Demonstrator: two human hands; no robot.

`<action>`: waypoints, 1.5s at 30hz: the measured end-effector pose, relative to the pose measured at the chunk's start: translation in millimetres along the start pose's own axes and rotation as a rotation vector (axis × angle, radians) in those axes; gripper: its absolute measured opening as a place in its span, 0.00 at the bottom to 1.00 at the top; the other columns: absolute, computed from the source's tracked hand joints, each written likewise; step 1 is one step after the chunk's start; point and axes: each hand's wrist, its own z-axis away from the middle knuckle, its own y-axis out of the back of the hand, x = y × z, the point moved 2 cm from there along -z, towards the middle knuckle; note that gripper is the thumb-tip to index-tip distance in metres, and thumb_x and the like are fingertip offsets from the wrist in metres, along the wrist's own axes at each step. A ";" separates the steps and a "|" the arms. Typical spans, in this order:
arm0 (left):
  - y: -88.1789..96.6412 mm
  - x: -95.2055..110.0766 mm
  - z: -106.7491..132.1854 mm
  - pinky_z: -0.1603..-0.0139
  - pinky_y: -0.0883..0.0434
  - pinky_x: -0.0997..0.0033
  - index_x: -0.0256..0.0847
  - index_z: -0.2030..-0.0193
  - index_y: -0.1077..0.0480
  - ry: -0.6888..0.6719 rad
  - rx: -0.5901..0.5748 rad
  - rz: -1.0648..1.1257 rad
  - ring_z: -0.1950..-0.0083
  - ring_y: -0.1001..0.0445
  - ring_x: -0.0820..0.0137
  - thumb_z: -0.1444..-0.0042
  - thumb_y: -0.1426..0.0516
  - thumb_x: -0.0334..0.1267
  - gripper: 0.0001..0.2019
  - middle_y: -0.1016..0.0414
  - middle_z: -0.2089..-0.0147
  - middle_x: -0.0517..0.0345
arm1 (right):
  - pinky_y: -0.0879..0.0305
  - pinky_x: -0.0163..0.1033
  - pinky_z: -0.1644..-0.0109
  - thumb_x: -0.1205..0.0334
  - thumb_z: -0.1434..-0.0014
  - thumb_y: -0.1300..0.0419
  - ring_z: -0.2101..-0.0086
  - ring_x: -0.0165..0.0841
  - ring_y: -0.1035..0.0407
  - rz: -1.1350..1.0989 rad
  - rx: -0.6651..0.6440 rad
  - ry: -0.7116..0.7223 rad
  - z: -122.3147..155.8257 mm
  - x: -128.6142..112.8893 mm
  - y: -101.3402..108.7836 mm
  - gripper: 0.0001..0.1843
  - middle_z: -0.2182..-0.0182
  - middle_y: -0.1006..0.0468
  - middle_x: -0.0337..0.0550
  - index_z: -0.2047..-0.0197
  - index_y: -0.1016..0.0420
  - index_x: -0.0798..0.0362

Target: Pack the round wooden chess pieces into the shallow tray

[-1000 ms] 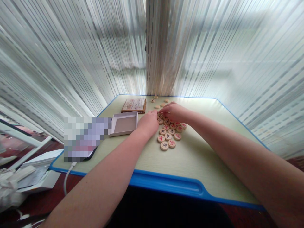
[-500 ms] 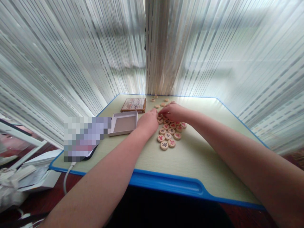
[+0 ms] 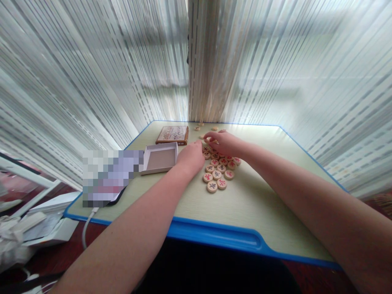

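Several round wooden Chinese chess pieces [image 3: 217, 174], marked with red or black characters, lie grouped face up on the table. At the left edge of the group is my left hand [image 3: 192, 155], its fingers closed together and curled down; whatever their tips touch is hidden. My right hand [image 3: 225, 142] reaches over the far end of the group, with thumb and fingers closed on a pale chess piece [image 3: 210, 140]. Some loose chess pieces lie beyond, including one with a dark character [image 3: 197, 128] and a plain-looking one [image 3: 214, 128].
Left of my left hand stands an open, shallow box tray [image 3: 161, 159], with a printed box lid [image 3: 173, 135] behind it. A phone, blurred out [image 3: 114, 179], lies at the table's left with a white cable [image 3: 86, 228]. Blue edging [image 3: 214, 236] rims the table; curtains [image 3: 208, 61] hang behind.
My right hand has shifted slightly away from me and closed on a loose piece that lay just beyond the group. My left hand has barely moved.
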 end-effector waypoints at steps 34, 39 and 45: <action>-1.5 -0.3 -0.9 0.40 0.37 0.66 0.40 0.43 0.34 -0.114 0.007 0.041 0.41 0.32 0.65 0.46 0.54 0.26 0.24 0.30 0.42 0.50 | 0.49 0.44 0.38 0.56 0.35 0.55 0.43 0.40 0.40 0.132 0.031 0.085 -6.8 24.2 -16.8 0.24 0.43 0.31 0.51 0.41 0.34 0.58; 2.0 0.6 0.1 0.41 0.37 0.67 0.39 0.41 0.36 -0.048 0.024 0.066 0.41 0.32 0.64 0.44 0.55 0.28 0.24 0.29 0.43 0.48 | 0.50 0.45 0.37 0.54 0.34 0.58 0.42 0.40 0.40 0.124 0.049 0.084 -8.1 25.4 -20.3 0.25 0.43 0.31 0.51 0.41 0.34 0.58; 2.1 0.2 -0.2 0.42 0.36 0.65 0.39 0.41 0.36 -0.016 0.011 0.044 0.43 0.31 0.63 0.46 0.54 0.27 0.24 0.28 0.45 0.46 | 0.50 0.44 0.38 0.54 0.33 0.61 0.42 0.39 0.40 0.096 -0.011 0.100 -9.9 22.4 -17.1 0.26 0.42 0.32 0.50 0.41 0.34 0.58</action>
